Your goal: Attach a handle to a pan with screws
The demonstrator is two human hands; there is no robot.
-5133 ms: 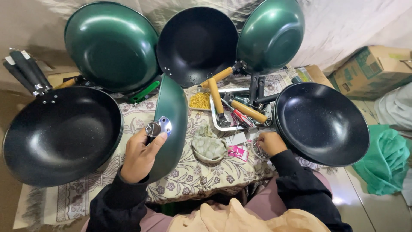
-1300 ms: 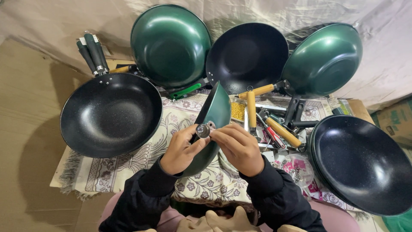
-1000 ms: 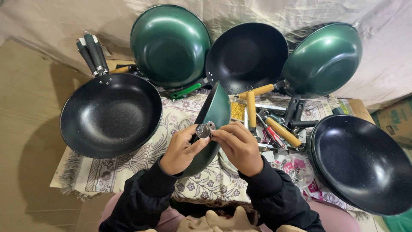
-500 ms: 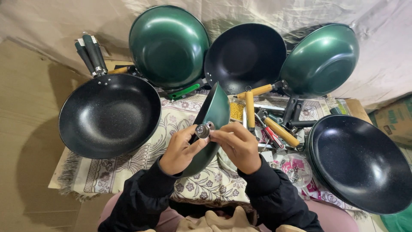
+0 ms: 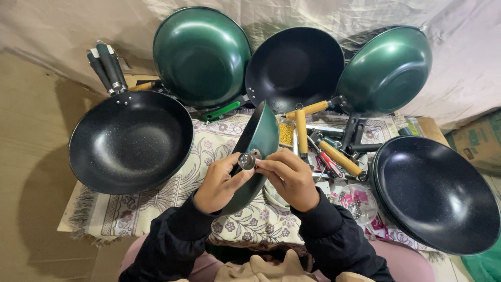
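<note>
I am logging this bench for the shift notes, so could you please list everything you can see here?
held pan: 1, green, on edge at centre, in both hands
bracket: 1, silver, on the held pan's rim, at the fingertips
black pans: 3, black insides up; left, back centre, right
green pans: 2, green, propped against the back cloth
spare handles: a bundle, dark, far left
screwdrivers: several, yellow handles, centre right
bag of screws: 1, clear, near the right pan
cloth: 1, floral cream, over the table
box: 1, cardboard, far right
left hand: on the held pan's rim
right hand: fingertips at the bracket
</note>
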